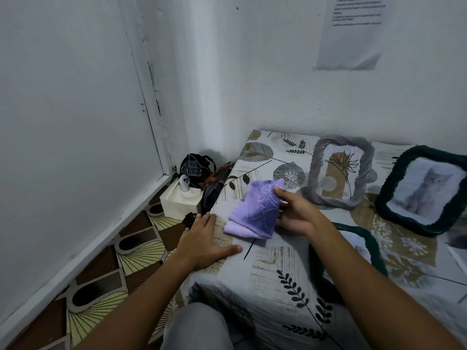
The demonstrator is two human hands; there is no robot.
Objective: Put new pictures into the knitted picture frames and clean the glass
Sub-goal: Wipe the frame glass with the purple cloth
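Holding the folded purple cloth above the bed, the right hand gripped its right edge; the grey knitted frame stood just right and farther, nearest that hand, while the left hand lay flat, open.

Pale, scuffed white walls meet in a corner, with a dark crack running down the joint on the left. A printed sheet of paper hangs on the far wall, its text too small to read. The floor is patterned in brown, cream and black fan shapes. A mattress in a grey leaf-print sheet lies against the far wall. In the corner sit a cream box and a black pouch. Light is dim and even.
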